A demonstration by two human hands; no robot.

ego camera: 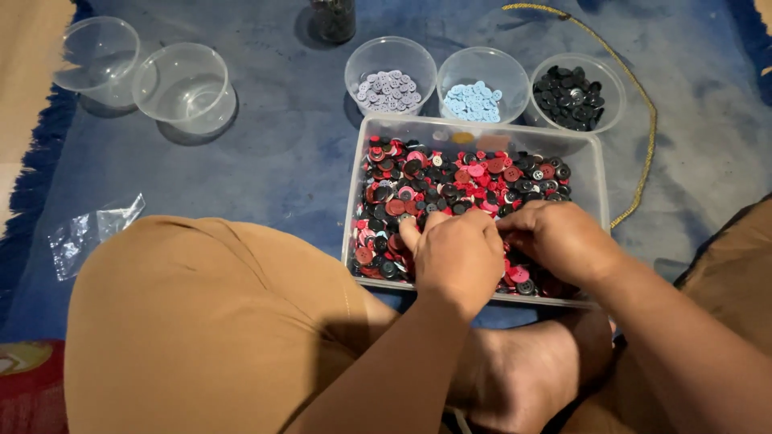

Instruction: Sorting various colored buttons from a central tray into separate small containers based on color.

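Observation:
A clear rectangular tub on a blue mat holds a heap of mixed buttons, red, pink, black and grey. My left hand rests in the near part of the tub with fingers curled down into the buttons. My right hand is beside it, touching it, fingertips pinched among the buttons. Whether either hand holds a button is hidden by the fingers. Behind the tub stand three round clear cups: one with lilac-grey buttons, one with light blue buttons, one with black buttons.
Two clear round cups with nothing in them sit at the far left. A dark jar stands at the back. A crumpled clear plastic bag lies left. A yellow cord curves along the right. My bent knee fills the foreground.

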